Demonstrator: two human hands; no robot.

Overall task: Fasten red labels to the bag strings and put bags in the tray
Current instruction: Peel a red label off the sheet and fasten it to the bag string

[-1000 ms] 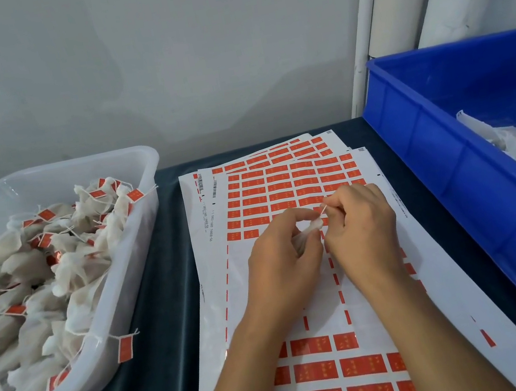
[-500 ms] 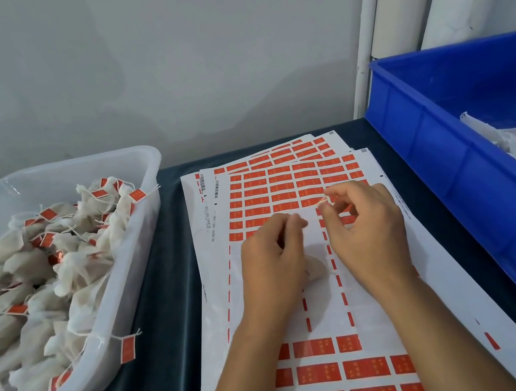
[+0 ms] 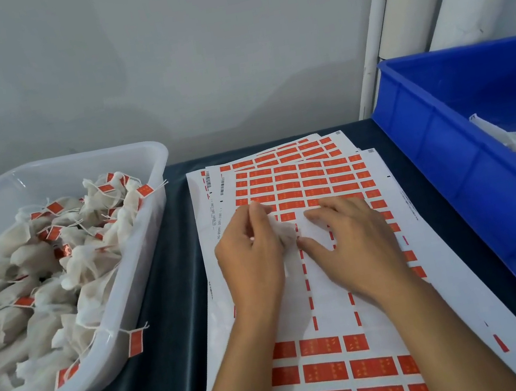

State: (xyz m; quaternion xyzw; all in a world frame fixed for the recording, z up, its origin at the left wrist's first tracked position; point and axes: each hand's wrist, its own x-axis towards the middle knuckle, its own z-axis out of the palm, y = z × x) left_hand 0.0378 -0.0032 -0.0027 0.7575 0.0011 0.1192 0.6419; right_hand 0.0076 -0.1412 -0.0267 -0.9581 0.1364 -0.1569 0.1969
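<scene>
Gripping a white bag [image 3: 285, 233], left hand [image 3: 252, 261]; right hand [image 3: 354, 240] flat, fingers spread, on label sheet [image 3: 328, 289]

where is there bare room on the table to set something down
Free: the dark cloth strip between the clear tray and the label sheets, widening toward the near edge. Crowded: the sheets fill the middle under the left hand and right hand; the blue bin takes the right side.

Two bare arms reach in. The left hand [image 3: 254, 258] and right hand [image 3: 354, 240] wear no gloves, rings or sleeves.
</scene>
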